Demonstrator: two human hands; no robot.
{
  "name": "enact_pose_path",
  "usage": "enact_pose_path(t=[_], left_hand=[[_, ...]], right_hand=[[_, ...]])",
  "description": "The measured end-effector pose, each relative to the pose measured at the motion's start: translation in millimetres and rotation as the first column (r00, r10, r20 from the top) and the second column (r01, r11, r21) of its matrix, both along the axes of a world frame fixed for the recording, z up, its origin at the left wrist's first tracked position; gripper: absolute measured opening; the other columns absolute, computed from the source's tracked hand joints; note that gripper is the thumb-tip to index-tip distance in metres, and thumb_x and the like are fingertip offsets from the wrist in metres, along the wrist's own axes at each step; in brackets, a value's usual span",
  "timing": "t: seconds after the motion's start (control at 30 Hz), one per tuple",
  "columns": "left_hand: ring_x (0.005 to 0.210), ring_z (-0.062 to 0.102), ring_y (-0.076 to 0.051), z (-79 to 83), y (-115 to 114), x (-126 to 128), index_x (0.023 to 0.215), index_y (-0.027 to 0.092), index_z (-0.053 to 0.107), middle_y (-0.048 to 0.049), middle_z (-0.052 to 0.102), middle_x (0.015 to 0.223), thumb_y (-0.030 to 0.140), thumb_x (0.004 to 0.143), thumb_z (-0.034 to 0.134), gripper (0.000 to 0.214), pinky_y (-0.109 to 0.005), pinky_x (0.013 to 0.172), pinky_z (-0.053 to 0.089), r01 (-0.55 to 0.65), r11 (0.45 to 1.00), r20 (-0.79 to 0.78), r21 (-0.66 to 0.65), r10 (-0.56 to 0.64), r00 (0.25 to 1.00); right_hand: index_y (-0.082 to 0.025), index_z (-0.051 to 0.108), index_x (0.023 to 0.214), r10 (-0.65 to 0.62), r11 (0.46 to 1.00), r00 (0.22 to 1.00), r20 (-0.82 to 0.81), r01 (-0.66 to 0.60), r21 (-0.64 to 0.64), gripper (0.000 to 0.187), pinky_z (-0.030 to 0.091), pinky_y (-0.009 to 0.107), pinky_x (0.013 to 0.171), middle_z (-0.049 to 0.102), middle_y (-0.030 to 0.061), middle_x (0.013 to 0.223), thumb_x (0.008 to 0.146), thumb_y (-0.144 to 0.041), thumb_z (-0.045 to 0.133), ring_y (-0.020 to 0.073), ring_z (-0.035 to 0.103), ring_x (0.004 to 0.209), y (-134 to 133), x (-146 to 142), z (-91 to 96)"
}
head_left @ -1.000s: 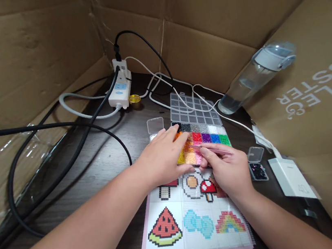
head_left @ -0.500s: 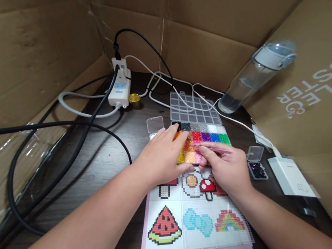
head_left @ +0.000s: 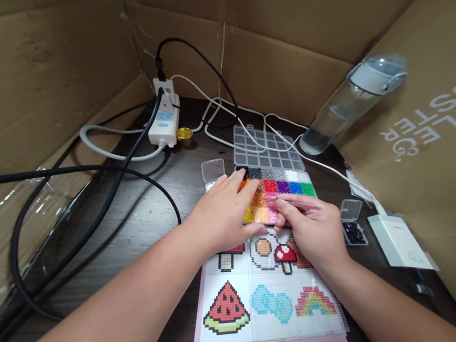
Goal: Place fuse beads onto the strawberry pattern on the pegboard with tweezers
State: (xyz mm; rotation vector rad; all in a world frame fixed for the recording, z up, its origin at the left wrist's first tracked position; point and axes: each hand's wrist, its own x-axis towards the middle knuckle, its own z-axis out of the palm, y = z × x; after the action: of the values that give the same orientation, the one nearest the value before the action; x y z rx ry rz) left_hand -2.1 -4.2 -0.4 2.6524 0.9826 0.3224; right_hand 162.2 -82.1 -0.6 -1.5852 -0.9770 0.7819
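Around stood one bottle (head_left: 340, 107), one gold cup (head_left: 185, 143), one power strip (head_left: 164, 124), one white brick (head_left: 402, 245) | white cabling (head_left: 256, 144) crossed the open lid (head_left: 280, 155) of one bead box (head_left: 287, 180), beyond one pattern sheet (head_left: 209, 292) | left hand (head_left: 229, 213), spread, hid some compartments | right hand (head_left: 312, 230) pinched one pink tool (head_left: 298, 201)

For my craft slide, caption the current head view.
Right hand holds pink tweezers over an open bead organizer; left hand spread over its left side.

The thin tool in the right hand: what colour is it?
The thin tool is pink, best seen in the head view.
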Motion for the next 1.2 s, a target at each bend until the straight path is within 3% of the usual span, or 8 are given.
enact_pose_path(t=[0.37,0.67,0.8,0.97,1.2], left_hand=[[0.144,0.033,-0.034,-0.6,0,0,0.144,0.015,0.040,-0.0228,0.035,0.154,0.060,0.078,0.066,0.084,-0.049,0.118,0.026,0.014,1.000,0.002,0.011,-0.014,1.000],[0.144,0.031,-0.035,-0.3,2,0,0.147,0.016,0.037,-0.0228,0.033,0.154,0.062,0.078,0.065,0.088,-0.050,0.117,0.025,0.015,1.000,-0.021,-0.002,-0.015,1.000],[0.142,0.035,-0.036,0.3,2,1,0.147,0.017,0.038,-0.0217,0.034,0.154,0.062,0.078,0.065,0.086,-0.049,0.117,0.027,0.012,1.000,-0.018,0.002,-0.012,1.000],[0.144,0.031,-0.035,1.4,2,1,0.147,0.016,0.037,-0.0223,0.032,0.155,0.061,0.079,0.064,0.087,-0.049,0.118,0.024,0.017,1.000,-0.035,-0.007,-0.017,0.999],[0.142,0.034,-0.035,1.3,3,2,0.146,0.016,0.038,-0.0213,0.034,0.154,0.063,0.079,0.063,0.086,-0.048,0.116,0.027,0.019,1.000,-0.034,0.011,-0.018,0.999]], right_hand=[[-0.016,0.077,0.091,-0.073,0.993,0.997,-0.038,0.076,0.091,0.019,0.053,0.025,0.048,0.066,0.0004,0.055,0.081,-0.032,0.075,0.0120,0.060,0.047,-19,9,7.6],[-0.021,0.079,0.095,-0.062,0.993,0.998,0.020,0.060,0.103,0.014,0.055,0.025,0.050,0.065,0.0001,0.055,0.084,-0.028,0.074,0.0122,0.061,0.050,-59,22,16.6],[-0.023,0.080,0.094,-0.059,0.997,0.982,0.177,0.050,0.051,0.011,0.055,0.021,0.052,0.066,-0.0007,0.056,0.085,-0.025,0.072,0.0105,0.061,0.052,-85,25,11.3],[-0.025,0.079,0.095,-0.025,1.000,0.979,0.202,0.024,0.010,0.012,0.054,0.021,0.048,0.066,-0.0014,0.057,0.087,-0.024,0.069,0.0107,0.060,0.050,-110,31,-2.2],[-0.026,0.080,0.093,0.047,0.998,0.951,0.305,-0.034,-0.049,0.014,0.060,0.030,0.071,0.067,-0.0022,0.055,0.089,-0.025,0.067,0.0126,0.064,0.055,-119,32,-16.0]])
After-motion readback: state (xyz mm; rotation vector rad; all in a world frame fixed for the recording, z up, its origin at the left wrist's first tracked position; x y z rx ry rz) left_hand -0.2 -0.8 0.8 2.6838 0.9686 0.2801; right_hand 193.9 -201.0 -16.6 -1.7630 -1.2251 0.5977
